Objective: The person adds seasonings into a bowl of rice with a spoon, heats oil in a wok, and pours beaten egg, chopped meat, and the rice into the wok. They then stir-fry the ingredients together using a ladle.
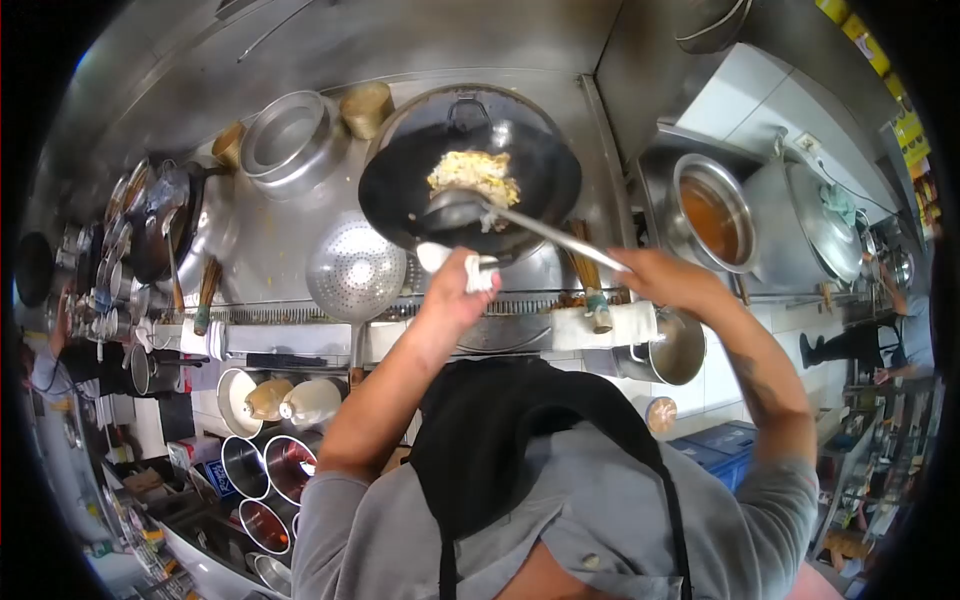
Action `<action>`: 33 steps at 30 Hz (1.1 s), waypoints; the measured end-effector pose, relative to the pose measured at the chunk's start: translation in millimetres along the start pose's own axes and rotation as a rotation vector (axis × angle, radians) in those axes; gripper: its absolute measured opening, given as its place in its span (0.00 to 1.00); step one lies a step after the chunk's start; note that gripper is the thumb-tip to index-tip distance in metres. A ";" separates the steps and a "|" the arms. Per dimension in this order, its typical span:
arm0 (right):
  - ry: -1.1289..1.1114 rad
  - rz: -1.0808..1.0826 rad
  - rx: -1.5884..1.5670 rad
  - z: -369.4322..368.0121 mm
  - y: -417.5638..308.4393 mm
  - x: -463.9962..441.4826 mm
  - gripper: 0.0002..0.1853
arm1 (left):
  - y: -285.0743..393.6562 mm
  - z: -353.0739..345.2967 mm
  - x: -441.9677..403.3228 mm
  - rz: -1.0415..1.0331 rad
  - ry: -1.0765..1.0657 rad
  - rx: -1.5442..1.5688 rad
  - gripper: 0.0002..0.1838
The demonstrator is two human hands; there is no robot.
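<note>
Bright, fairly even light. Specular glare on the perforated strainer (357, 268) and ladle bowl (455, 207); white wall tiles (722, 100) near clipping. Wok (393, 185) interior reads dark, low detail. Steel backsplash (430, 45) reflections smeared. Fisheye: strong barrel distortion, black vignette, bluish fringe upper left. Center reasonably crisp; right-edge shelving (890, 490) warped, soft.

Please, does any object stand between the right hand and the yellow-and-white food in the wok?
Nothing visible does. The right hand holds the ladle, whose bowl is in the wok at the near side of the yellow-and-white food. The left hand, with a white cloth, is left of the ladle's handle.
</note>
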State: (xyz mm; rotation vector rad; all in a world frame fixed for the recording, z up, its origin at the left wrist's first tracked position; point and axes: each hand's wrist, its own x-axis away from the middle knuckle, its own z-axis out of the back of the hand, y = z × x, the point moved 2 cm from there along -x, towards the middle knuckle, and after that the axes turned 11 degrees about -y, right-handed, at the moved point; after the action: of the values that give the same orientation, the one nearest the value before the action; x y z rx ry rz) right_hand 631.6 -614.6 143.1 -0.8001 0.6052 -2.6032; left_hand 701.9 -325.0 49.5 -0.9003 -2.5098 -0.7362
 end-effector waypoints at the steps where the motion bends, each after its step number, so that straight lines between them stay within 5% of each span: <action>1: 0.054 -0.084 -0.028 5.6 -5.7 -14.0 0.19 | -7.0 23.8 -24.3 0.010 -0.050 -0.014 0.05; 2: 0.108 -0.172 -0.057 6.1 -16.3 -25.0 0.15 | -27.0 57.4 -27.9 -0.270 -0.071 -0.462 0.05; 4: 0.163 -0.249 0.062 1.9 -15.8 -28.8 0.14 | -52.5 97.9 -14.0 0.106 -0.063 -0.138 0.06; 8: 0.098 -0.233 0.084 9.2 -20.4 0.3 0.19 | -40.1 74.5 -1.8 -0.139 -0.102 -0.315 0.04; 13: 0.193 -0.250 0.217 21.2 29.1 -13.2 0.21 | 7.8 86.8 -115.0 -0.020 -0.065 -0.125 0.05; 17: 0.410 -0.360 -0.065 -3.3 61.6 -124.0 0.15 | 9.1 82.3 -124.5 -0.027 0.025 -0.188 0.05; 20: 0.342 -0.263 -0.462 -38.6 63.7 -197.0 0.13 | 10.6 75.9 -120.7 -0.015 0.060 -0.163 0.03; 22: 0.240 -0.212 -0.656 -39.3 39.8 -190.5 0.12 | 11.8 76.5 -122.5 -0.004 0.028 -0.165 0.03; 28: 0.195 -0.072 -0.571 -14.7 -20.2 -104.1 0.13 | 10.3 94.7 -138.8 0.035 -0.052 -0.103 0.06; 31: 0.087 -0.169 -0.642 -31.9 13.8 -127.8 0.12 | 10.5 87.1 -132.6 0.021 0.029 -0.118 0.06; 33: 0.227 -0.171 -0.512 -28.4 6.6 -127.0 0.13 | 12.1 80.2 -125.8 0.016 -0.017 -0.103 0.06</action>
State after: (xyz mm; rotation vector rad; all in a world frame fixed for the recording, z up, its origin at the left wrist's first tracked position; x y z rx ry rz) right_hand 715.0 -555.8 62.2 -0.7243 1.3615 -2.7483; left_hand 788.1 -329.4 -72.9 -0.9643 -2.4961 -0.8627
